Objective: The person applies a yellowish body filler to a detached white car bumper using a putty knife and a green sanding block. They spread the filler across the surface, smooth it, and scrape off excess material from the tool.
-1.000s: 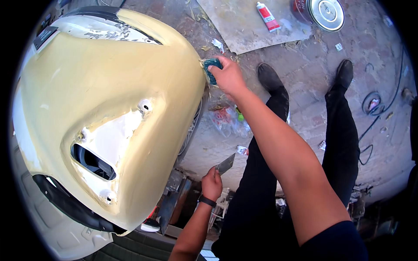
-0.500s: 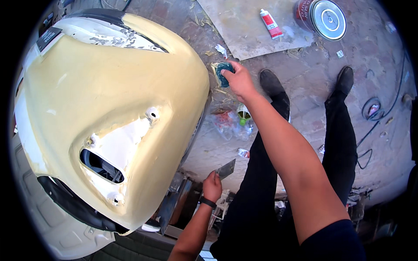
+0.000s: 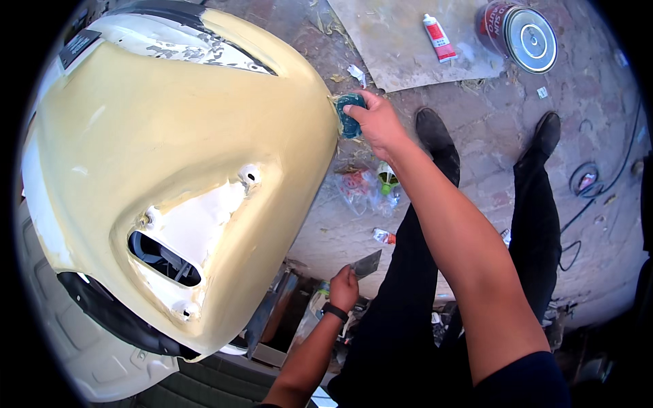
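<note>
A large curved vehicle body panel point(image 3: 204, 122), coated in pale yellow filler, fills the left side. My right hand point(image 3: 382, 124) is closed on a dark teal putty spreader point(image 3: 350, 115) with yellow filler smeared along its edge. The spreader is at the panel's right edge; I cannot tell whether it touches. Lower down, my left hand point(image 3: 344, 289), with a black band on the wrist, grips a putty knife point(image 3: 368, 263) with a flat grey blade. Bare white shows in the panel's recess point(image 3: 207, 214), around an oval opening.
A red and white tube point(image 3: 440, 38) lies on a flat sheet point(image 3: 408, 68) at the top, beside a round can point(image 3: 530, 39). A clear plastic bag point(image 3: 357, 190) and scraps litter the brick floor. A dark hose point(image 3: 590, 194) curls at the right.
The view has shifted, so the panel and floor things sit further right. The spreader is closer to the panel's edge. Both hands keep their tools.
</note>
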Demonstrator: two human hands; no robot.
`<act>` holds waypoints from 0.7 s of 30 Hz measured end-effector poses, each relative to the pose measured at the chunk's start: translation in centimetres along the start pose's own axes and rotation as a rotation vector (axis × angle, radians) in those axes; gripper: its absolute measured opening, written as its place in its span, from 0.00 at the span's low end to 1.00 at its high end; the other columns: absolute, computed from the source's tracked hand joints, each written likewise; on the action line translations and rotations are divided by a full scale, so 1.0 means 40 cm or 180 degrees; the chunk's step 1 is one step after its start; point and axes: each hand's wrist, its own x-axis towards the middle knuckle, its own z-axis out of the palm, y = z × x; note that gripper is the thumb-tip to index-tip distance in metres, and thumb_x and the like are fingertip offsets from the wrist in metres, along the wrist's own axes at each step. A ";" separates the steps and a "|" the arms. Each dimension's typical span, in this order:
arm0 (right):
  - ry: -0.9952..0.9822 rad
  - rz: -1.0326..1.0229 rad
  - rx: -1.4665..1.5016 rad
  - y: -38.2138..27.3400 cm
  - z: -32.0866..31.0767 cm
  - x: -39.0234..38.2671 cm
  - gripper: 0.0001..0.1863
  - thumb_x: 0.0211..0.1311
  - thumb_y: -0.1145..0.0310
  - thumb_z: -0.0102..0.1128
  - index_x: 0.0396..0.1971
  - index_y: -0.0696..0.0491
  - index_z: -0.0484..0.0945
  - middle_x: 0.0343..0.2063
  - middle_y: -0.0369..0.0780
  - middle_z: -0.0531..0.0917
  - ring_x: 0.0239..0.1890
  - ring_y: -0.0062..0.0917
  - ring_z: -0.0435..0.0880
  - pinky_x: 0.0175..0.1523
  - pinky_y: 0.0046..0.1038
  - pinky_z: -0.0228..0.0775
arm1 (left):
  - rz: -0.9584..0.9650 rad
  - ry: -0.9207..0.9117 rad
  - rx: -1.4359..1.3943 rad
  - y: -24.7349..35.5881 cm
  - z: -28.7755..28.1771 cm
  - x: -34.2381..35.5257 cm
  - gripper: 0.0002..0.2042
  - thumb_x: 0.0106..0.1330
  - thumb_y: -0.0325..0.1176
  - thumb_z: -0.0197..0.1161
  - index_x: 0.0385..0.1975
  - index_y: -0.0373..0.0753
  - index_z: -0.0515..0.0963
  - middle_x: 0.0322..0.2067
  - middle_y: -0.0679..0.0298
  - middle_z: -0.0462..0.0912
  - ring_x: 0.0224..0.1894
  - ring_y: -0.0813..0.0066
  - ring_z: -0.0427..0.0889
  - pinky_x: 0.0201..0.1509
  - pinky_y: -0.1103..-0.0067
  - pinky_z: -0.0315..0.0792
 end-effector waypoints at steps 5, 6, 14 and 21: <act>-0.0083 -0.0070 0.0020 -0.061 0.086 -0.150 0.14 0.71 0.75 0.61 0.52 0.61 0.83 0.41 0.38 0.88 0.41 0.19 0.84 0.48 0.27 0.77 | 0.0006 -0.0084 -0.0114 0.031 -0.008 0.000 0.09 0.76 0.31 0.55 0.38 0.30 0.76 0.33 0.38 0.81 0.41 0.30 0.79 0.41 0.53 0.74; -0.0124 -0.0075 0.0050 -0.066 0.105 -0.179 0.13 0.71 0.75 0.61 0.52 0.61 0.83 0.41 0.38 0.88 0.41 0.19 0.84 0.48 0.27 0.77 | -0.0015 -0.0087 -0.0145 0.034 -0.012 -0.002 0.09 0.76 0.31 0.55 0.37 0.30 0.75 0.32 0.38 0.80 0.40 0.30 0.79 0.40 0.53 0.73; -0.0139 -0.0586 -0.0503 -0.091 0.245 -0.421 0.14 0.70 0.71 0.60 0.52 0.60 0.82 0.41 0.45 0.88 0.45 0.31 0.87 0.54 0.32 0.77 | 0.0201 0.0071 -0.0026 -0.017 -0.013 -0.002 0.11 0.75 0.32 0.55 0.44 0.32 0.81 0.35 0.39 0.85 0.40 0.34 0.84 0.43 0.51 0.78; 0.0214 -0.0174 0.0059 -0.134 0.100 -0.288 0.16 0.71 0.73 0.63 0.55 0.63 0.81 0.42 0.38 0.88 0.40 0.17 0.84 0.47 0.26 0.78 | 0.0109 0.0150 0.0037 0.000 -0.065 -0.016 0.10 0.76 0.32 0.55 0.40 0.31 0.78 0.34 0.39 0.83 0.41 0.33 0.82 0.42 0.54 0.76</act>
